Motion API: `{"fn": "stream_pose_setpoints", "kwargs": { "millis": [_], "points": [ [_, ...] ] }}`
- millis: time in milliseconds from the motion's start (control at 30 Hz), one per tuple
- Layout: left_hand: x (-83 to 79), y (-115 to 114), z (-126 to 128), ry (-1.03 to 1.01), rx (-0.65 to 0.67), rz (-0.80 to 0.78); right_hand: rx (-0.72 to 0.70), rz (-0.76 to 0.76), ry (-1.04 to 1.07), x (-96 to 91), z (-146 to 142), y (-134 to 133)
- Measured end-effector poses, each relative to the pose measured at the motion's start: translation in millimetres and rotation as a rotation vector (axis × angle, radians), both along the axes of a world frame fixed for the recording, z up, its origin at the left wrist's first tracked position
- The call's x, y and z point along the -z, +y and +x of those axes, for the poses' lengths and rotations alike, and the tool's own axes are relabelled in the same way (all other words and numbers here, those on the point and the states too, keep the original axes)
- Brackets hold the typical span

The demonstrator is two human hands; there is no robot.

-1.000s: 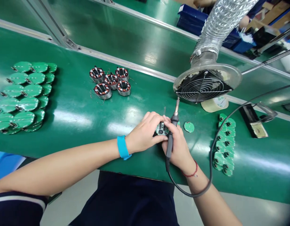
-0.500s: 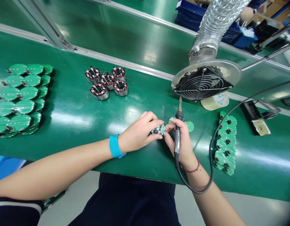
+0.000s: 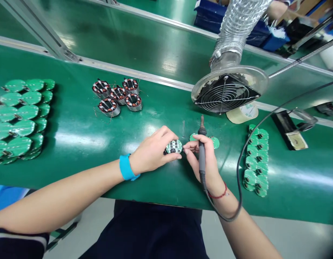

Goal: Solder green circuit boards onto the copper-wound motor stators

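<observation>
Between its thumb and fingers my left hand [image 3: 152,149] grips a round circuit board [image 3: 174,146] with dark components on its upper face; whatever is under the board is hidden. My right hand [image 3: 206,158] holds a soldering iron [image 3: 201,154] upright, its tip pointing away from me. The right thumb and a fingertip come together close to the board's right edge; anything pinched there is too small to make out. Just beyond the right hand lie two green round boards, one [image 3: 214,142] in plain sight and one [image 3: 193,137] partly covered by the fingers.
Stacked green boards [image 3: 19,145] fill the left side, and rows of smaller ones [image 3: 251,162] lie on the right. Several wound motor stators [image 3: 118,92] stand at the back. A fume extractor [image 3: 228,95] hangs above a tape roll [image 3: 243,112]. A soldering iron stand [image 3: 287,129] is farther right.
My left hand has shifted slightly left with the circuit board, whose face now shows more fully. A gap has opened between the board and my right fingers. The whole view has shifted a little.
</observation>
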State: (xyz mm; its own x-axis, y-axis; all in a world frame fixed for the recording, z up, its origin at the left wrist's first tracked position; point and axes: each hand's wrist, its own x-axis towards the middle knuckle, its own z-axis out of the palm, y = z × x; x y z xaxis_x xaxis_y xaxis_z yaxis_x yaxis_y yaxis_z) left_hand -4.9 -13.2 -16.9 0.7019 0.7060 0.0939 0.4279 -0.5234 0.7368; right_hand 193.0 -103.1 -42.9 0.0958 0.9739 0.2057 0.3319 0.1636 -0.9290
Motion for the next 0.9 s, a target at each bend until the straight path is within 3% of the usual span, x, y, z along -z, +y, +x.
{"fn": "stream_pose_setpoints", "kwargs": {
  "millis": [67,233,433,700,900],
  "points": [
    [-1.6,-3.7,2.4,-0.045,-0.069,-0.106,0.023,-0.02,-0.001,-1.8,-0.9,-3.3],
    [-5.4,-5.3,5.9,-0.178,-0.085,-0.447,0.095,-0.053,-0.051,-5.5,-7.6,-14.2],
    [-4.8,-3.8,12.7,-0.194,-0.14,-0.731,0.09,-0.028,-0.034,-6.7,-14.2,-22.4],
    [-6.9,-2.6,18.8,-0.183,-0.19,-0.846,0.033,0.099,-0.246,-6.0,-12.0,-25.0],
    [-1.5,-4.6,19.8,-0.212,-0.178,-0.842,0.022,0.213,-0.355,-6.1,-9.7,-14.0]
  ]
}}
